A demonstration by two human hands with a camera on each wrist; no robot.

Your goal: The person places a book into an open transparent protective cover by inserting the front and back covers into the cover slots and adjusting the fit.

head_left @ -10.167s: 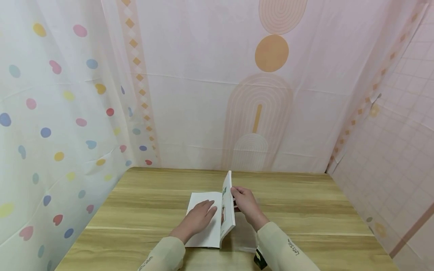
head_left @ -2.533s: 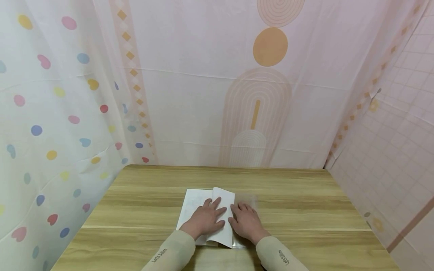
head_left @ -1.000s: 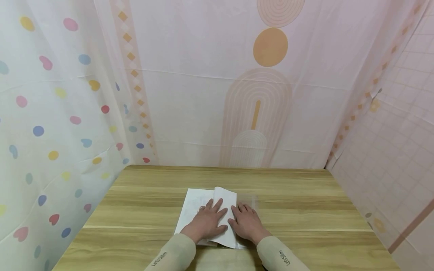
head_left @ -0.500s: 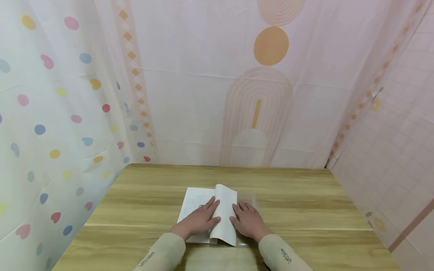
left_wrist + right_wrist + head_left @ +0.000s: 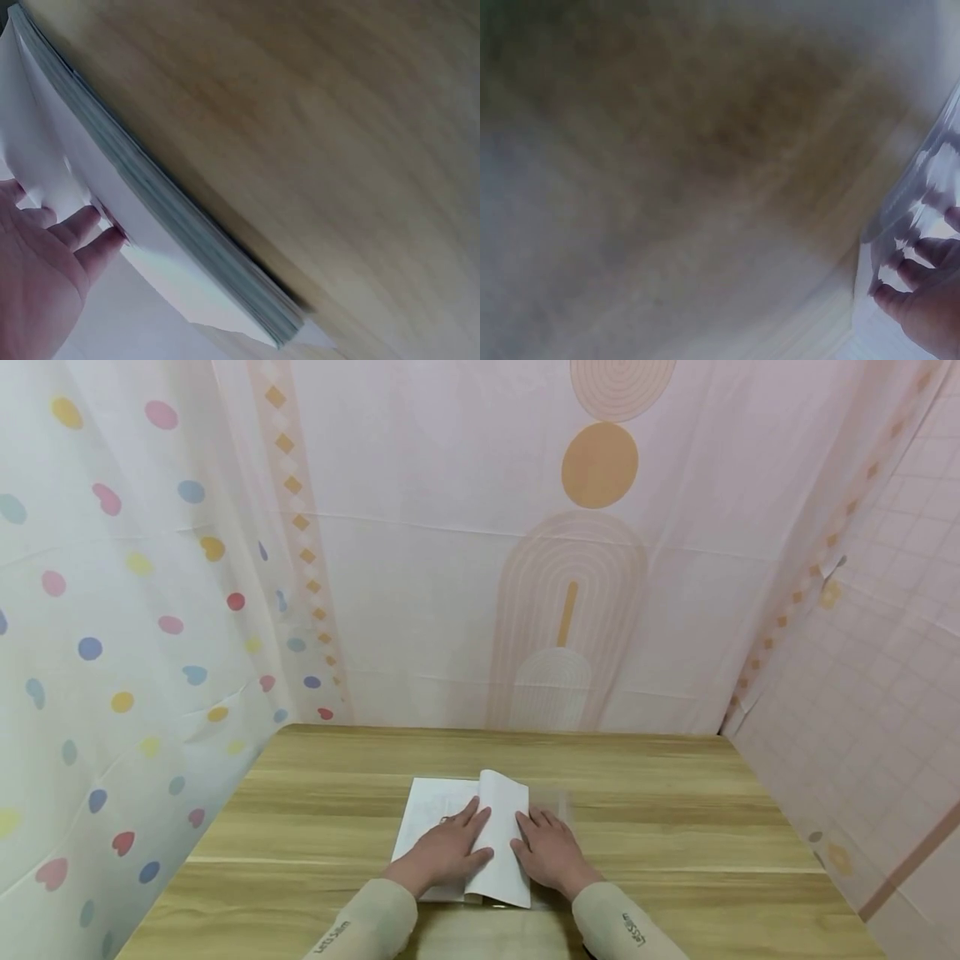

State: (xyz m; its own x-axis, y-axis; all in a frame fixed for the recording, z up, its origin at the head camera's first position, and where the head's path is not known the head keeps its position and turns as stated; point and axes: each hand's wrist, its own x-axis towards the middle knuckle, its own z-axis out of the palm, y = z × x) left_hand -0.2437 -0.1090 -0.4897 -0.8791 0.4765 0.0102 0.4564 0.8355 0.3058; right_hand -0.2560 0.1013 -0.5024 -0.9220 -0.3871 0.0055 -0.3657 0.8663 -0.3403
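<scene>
A thick book [image 5: 426,802] lies on the wooden table, a white page with a faint print facing up at its left. A white leaf or flap [image 5: 504,839] curves over its right part, lifted a little at the near edge. My left hand [image 5: 450,850] rests on the book with straight fingers, the tips and thumb touching the flap's left side. In the left wrist view, the book's page edges [image 5: 161,199] form a thick stack. My right hand [image 5: 553,853] lies flat beside the flap's right edge, on a clear plastic sheet [image 5: 904,199], whose extent is hard to see.
The wooden table [image 5: 675,827] spreads out on both sides and behind the book. A pale patterned curtain [image 5: 420,610] stands along the back edge, with a dotted curtain [image 5: 150,677] at left and a grid-patterned one [image 5: 885,693] at right.
Ten seconds ago my right hand held part of the book upright; now it lies down. Within the last second my left hand slid left off the flap's middle. My right hand has barely moved.
</scene>
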